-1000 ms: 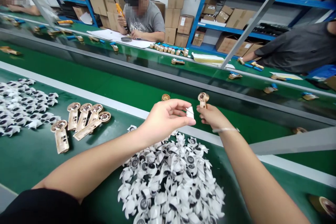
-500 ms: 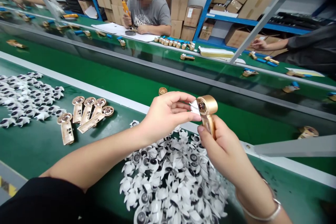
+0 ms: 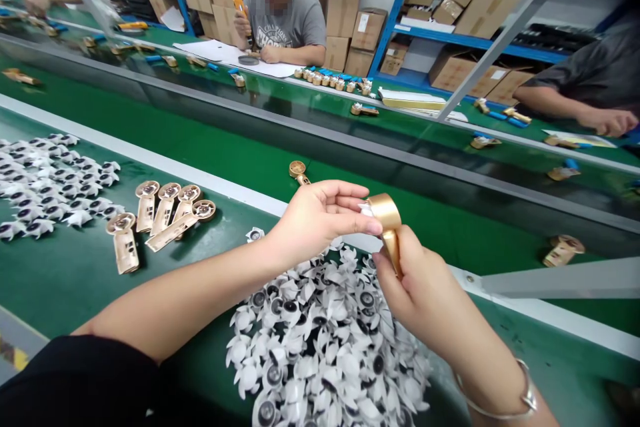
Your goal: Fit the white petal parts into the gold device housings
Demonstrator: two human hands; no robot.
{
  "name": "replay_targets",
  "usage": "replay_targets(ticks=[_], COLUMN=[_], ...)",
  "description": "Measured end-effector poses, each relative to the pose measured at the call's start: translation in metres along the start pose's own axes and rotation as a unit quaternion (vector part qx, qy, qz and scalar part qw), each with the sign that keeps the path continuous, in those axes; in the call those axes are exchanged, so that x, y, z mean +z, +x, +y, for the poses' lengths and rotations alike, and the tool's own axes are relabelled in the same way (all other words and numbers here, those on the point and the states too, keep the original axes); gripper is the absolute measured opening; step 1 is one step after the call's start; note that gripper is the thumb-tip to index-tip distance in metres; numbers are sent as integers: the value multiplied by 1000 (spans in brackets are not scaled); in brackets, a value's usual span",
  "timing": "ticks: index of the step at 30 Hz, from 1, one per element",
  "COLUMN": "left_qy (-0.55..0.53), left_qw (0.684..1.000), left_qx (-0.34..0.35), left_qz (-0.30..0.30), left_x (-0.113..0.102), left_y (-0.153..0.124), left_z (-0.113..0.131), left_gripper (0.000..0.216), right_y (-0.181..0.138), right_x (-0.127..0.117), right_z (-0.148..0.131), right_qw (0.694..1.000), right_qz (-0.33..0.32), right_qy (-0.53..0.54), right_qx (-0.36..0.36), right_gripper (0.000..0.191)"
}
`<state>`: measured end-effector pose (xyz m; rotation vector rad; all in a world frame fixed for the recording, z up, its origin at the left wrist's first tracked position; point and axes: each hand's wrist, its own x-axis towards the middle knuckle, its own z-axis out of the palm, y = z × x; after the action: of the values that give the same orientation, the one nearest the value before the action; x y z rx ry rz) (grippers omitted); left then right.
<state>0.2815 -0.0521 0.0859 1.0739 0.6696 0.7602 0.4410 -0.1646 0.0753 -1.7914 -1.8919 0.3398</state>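
Observation:
My right hand [image 3: 410, 280] grips the handle of a gold fan body [image 3: 387, 223], its round head turned toward my left hand. My left hand [image 3: 320, 220] pinches a small white fan blade [image 3: 367, 209] and presses it into that round head. Both hands hover above a heap of white fan blades [image 3: 325, 340] on the green bench. A row of several gold fan bodies [image 3: 160, 217] lies to the left on the bench.
A second spread of white blades [image 3: 50, 180] covers the far left. Gold parts [image 3: 299, 171] [image 3: 563, 250] ride the green conveyor [image 3: 225, 160] beyond. Across it sit a person with an orange screwdriver [image 3: 237, 7] and another person's arm [image 3: 590, 117]; a metal bar [image 3: 560, 278] juts in from the right.
My right hand drew the gold fan body closer and tilted its head toward my left hand. The white blade has gone from held apart to pressed into the head. Conveyor parts drifted left.

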Motion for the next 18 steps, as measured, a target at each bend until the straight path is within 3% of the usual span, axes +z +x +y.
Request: replay_targets(ticks=[2,4,7,9,11,13,18], left_qy=[66,228,496,590,629,644,661], left_qw=[998,972,860,792,753,733,710], left_qx=[14,52,88,65,38,25,3], left_qz=[-15,-28,-82,-143,-188,-215,-243], left_x=[-6,-15,-29,-33,-33,-31,-29], left_y=[2,5,12,17,21,22,21], left_z=[2,7,11,7,-4,-17,-33], left_gripper=[76,85,62,48,45,43,43], right_y=[3,10,23,29,31,26,-20], right_x=[0,1,4,7,7,2,-24], right_z=[7,23,62,92,118,134,135], right_qw=[999,993,951,929,919,913,933], right_qz=[-24,-32,-36,-50,-63,-66,-37], right_qy=[16,-40,-182,-219,-226,-232,-214], right_qx=[28,108,248,295,316,329,286], right_gripper=[19,29,32,30,28,32,41])
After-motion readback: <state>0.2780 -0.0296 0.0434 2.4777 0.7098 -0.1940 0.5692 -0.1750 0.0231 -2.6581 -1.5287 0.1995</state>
